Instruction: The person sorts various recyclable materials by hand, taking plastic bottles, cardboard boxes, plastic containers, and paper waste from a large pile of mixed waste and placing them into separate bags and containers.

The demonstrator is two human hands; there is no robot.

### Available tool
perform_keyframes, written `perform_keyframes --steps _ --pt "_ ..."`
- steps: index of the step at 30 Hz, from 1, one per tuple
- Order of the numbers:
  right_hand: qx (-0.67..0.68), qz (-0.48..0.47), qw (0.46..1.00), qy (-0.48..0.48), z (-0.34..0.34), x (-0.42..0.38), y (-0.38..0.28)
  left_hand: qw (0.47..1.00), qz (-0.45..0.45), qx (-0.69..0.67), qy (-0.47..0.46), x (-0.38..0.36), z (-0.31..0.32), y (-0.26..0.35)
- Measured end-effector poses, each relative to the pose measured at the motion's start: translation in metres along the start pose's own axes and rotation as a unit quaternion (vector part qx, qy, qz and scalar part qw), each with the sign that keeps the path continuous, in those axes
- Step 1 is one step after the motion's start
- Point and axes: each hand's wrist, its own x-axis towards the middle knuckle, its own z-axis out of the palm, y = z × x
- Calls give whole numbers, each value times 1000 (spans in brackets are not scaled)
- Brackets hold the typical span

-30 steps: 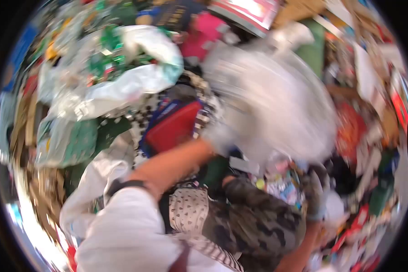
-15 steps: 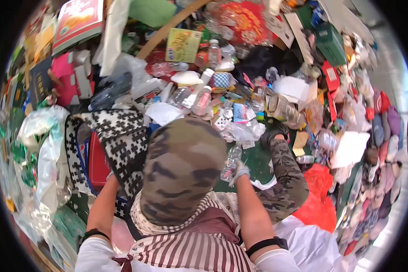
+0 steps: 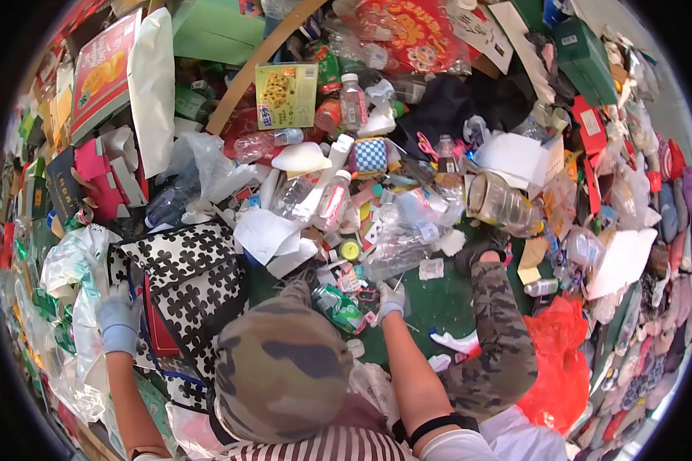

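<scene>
Your left hand (image 3: 119,315), gloved, is out to the side with its grip closed on the edge of a clear plastic bag (image 3: 73,261) that lies crumpled beside a black-and-white patterned bag (image 3: 188,269); a red item (image 3: 157,323) shows inside that patterned bag. Your right hand (image 3: 392,298), also gloved, is stretched forward over the green floor (image 3: 430,307), and its grip is clenched on something small that you cannot make out from here. Just left of that hand lies a crushed green can (image 3: 340,306), and just ahead of it a flattened clear bottle (image 3: 396,250), near but apart from the fingers. Your camouflage-clad knee (image 3: 284,369) fills the middle foreground, and your other leg (image 3: 499,330) runs forward on the right, next to a red plastic bag (image 3: 557,361). Farther ahead the heap holds a biscuit box (image 3: 286,94), a white-capped bottle (image 3: 334,198) and a large clear jar (image 3: 503,203).
</scene>
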Motion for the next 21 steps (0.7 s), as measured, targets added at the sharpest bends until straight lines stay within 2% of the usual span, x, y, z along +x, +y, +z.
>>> perform_keyframes --steps 1,2,3,4,5,6,7,8,9,10,11,12,13,14,15,16,17,18,19,20,21 --pt "-4 -2 1000 -8 9 15 2 984 100 -116 90 -3 -17 23" --pt "-42 -118 992 -33 18 30 5 937 197 -225 181 -2 -29 43" --pt "-77 -230 969 -55 25 39 6 902 252 -313 155 -1 -38 74" --pt "-148 -198 961 -123 29 23 -26 878 293 -374 66 2 -49 107" --pt "-148 -197 961 -122 31 14 -47 831 340 -439 33 12 -40 139" --pt "-275 -239 916 -170 29 10 -64 836 340 -428 -54 11 -58 172" --pt "-397 -274 849 -216 26 4 -83 840 397 -370 -16 28 -34 200" --pt "-410 -368 820 -153 22 -7 -111 863 422 -274 -35 38 -25 227" --pt "-467 -457 747 -121 12 4 -137 881 425 -206 -28 40 -14 248" --pt "-413 -463 776 -110 4 10 -160 897 419 -137 -24 41 -1 263" --pt "-415 -531 739 1 -9 42 -158 918 379 -100 -66 41 13 273" --pt "-543 -530 644 96 -13 40 -188 932 344 -89 -68 44 34 280" --pt "-526 -383 751 107 -9 37 -211 944 312 -78 -66 48 55 284" --pt "-513 -357 774 102 -8 40 -228 946 308 -77 -68 52 71 284" --pt "-515 -357 773 101 -12 64 -226 939 305 -148 -63 57 86 280" --pt "-491 -328 806 46 -18 96 -214 926 302 -221 -59 62 102 277" --pt "-464 -295 835 -8 -20 123 -203 924 303 -225 -62 68 121 275" --pt "-445 -243 862 6 -19 138 -197 884 288 -364 -51 77 141 269" --pt "-448 -242 861 10 -19 135 -197 826 267 -495 -39 84 153 262" --pt "-274 -271 922 40 -13 123 -195 832 236 -502 -20 89 156 251" --pt "-89 -293 950 67 -2 106 -193 837 204 -508 1 92 153 244"
